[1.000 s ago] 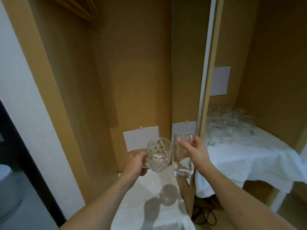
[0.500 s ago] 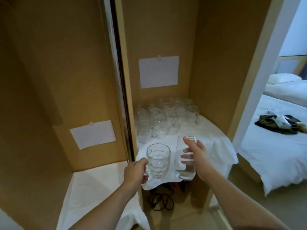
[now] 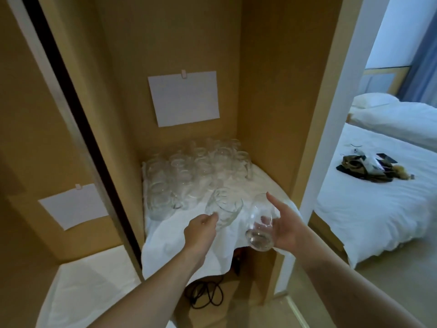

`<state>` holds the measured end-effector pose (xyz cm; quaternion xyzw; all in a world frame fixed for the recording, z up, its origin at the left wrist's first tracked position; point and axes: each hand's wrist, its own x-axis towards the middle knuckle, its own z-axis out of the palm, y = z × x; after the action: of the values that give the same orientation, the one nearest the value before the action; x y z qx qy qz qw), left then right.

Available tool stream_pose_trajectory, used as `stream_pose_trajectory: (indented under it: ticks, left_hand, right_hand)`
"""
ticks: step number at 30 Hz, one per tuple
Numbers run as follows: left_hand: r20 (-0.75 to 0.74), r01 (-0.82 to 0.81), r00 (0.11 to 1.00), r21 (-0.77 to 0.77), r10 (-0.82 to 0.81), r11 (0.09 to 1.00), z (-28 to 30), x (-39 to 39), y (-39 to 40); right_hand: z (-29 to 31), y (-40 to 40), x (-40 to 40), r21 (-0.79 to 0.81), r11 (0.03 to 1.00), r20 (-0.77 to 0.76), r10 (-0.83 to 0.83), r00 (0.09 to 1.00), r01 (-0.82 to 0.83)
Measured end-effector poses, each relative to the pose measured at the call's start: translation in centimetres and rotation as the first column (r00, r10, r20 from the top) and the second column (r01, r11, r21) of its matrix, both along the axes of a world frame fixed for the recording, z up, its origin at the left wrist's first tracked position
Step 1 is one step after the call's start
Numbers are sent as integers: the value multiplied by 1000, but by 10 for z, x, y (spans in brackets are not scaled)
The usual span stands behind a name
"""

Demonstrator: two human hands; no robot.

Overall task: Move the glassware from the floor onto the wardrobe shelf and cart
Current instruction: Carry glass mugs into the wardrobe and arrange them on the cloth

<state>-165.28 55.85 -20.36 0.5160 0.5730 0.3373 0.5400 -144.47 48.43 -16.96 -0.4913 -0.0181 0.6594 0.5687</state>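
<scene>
My left hand (image 3: 201, 229) grips a patterned glass mug (image 3: 225, 208) by its near side, tilted forward over the white cloth on the right wardrobe shelf (image 3: 165, 235). My right hand (image 3: 282, 227) holds a smooth tall glass (image 3: 260, 227), also tilted away from me, above the shelf's front right edge. Several clear glasses (image 3: 189, 174) stand crowded at the back of that shelf, just beyond the mug.
A second cloth-covered shelf (image 3: 89, 294) lies lower left behind the sliding door's dark edge (image 3: 78, 114). Black cables (image 3: 205, 294) lie on the floor under the right shelf. White paper sheets hang on the wardrobe walls. A bed (image 3: 378, 197) with dark items stands right.
The view swung from the left compartment to the right one and closer. Both hands carried their glasses forward over the right shelf and tilted them away from me.
</scene>
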Motion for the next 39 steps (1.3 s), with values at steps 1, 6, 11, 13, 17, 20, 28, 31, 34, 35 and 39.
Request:
stream_pose_trajectory:
  ticks: [1, 6, 11, 13, 17, 20, 28, 31, 34, 35, 39]
  left_hand:
    - [-36, 30, 999, 35, -29, 999, 2, 7, 9]
    - [-384, 245, 919, 387, -86, 889, 19, 47, 54]
    - [-840, 701, 543, 439, -22, 562, 32, 71, 94]
    - [-919, 790, 392, 351, 26, 503, 35, 81, 103]
    - [-974, 855, 210, 225, 84, 467, 31, 100, 119]
    - [-986, 874, 127, 164, 110, 457, 15, 106, 128]
    - [-972, 875, 159, 219, 171, 432, 1, 126, 130]
    - [-950, 871, 234, 300, 207, 390, -16, 134, 125]
    - [-943, 827, 286, 331, 168, 455, -21, 144, 127]
    - [-956, 822, 263, 294, 131, 488, -19, 145, 129]
    - [-971, 811, 179, 54, -159, 583, -13, 146, 132]
  right_hand:
    - [1, 7, 9, -5, 1000, -24, -11, 1000, 11]
    - [9, 36, 53, -10, 1000, -151, 8, 988, -10]
    - [21, 75, 66, -40, 999, -106, -4, 994, 0]
    - [19, 89, 70, -39, 999, -59, -7, 998, 5]
    - [12, 111, 81, -54, 999, 13, 4, 1000, -3]
    - [6, 122, 89, -81, 997, -4, 17, 1000, -17]
    - [-13, 159, 104, -228, 973, 0, 32, 999, -31]
    - [-12, 164, 115, -192, 973, -8, 130, 991, -130]
    - [-6, 171, 131, -163, 964, 46, 221, 974, -211]
    - [-5, 175, 134, -162, 958, 47, 245, 968, -235]
    - [-9, 191, 146, -190, 923, 81, 354, 932, -334]
